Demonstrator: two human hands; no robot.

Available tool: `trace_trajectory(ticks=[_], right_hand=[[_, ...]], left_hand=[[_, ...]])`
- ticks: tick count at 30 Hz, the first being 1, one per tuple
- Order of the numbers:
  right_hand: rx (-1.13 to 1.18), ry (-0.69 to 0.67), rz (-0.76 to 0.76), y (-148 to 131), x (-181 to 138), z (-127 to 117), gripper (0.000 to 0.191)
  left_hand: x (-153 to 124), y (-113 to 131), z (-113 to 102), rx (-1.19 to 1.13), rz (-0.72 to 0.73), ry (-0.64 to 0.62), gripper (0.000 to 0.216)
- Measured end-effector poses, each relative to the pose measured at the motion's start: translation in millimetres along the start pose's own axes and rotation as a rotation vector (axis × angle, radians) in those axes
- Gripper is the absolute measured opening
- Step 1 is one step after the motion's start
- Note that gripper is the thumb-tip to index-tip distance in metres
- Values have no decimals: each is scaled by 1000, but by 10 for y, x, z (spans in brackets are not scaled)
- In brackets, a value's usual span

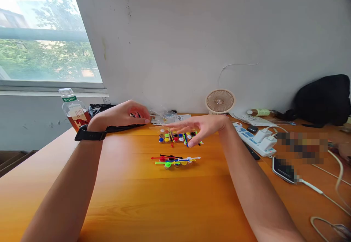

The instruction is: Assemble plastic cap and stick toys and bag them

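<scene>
My left hand [124,114], with a black watch on its wrist, is held above the back of the table on the left. Its fingers curl toward the thumb, the tips close together; whatever lies between them is hidden. My right hand [205,126] has its fingers stretched out flat, over a clear-looking pack of small coloured discs and arrows [175,137], partly covering it. I cannot tell whether it touches the pack. Nearer to me is a cluster of arrow spinners [175,161] in red, black, green, blue, yellow and white, lying on the wooden table [153,205].
A tea bottle [75,110] stands at the left by a black plastic bag [100,108]. Clear wrapping [164,117] lies against the wall. A small fan [220,101] stands at the back. Right: a power strip [253,139], a phone [283,169], cables and a black bag [323,99].
</scene>
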State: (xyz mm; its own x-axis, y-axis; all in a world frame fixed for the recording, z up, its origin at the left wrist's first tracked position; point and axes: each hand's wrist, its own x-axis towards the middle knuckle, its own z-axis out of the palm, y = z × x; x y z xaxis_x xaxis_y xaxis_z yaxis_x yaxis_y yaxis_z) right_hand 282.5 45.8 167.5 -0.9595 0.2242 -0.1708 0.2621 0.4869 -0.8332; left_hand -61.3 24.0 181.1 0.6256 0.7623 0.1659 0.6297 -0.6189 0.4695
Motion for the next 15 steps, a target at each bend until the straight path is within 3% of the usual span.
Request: trace_trajectory(ticks=[3, 11, 15], right_hand=[[-97, 18, -41, -94, 33, 35, 91], [-277, 17, -117, -337, 52, 147, 84], [-294, 2, -132, -314, 46, 133, 79]], left_hand=[[41, 45, 102, -149, 8, -60, 51], [323, 50, 546, -584, 164, -515, 80], [356, 97, 574, -608, 215, -542, 87]])
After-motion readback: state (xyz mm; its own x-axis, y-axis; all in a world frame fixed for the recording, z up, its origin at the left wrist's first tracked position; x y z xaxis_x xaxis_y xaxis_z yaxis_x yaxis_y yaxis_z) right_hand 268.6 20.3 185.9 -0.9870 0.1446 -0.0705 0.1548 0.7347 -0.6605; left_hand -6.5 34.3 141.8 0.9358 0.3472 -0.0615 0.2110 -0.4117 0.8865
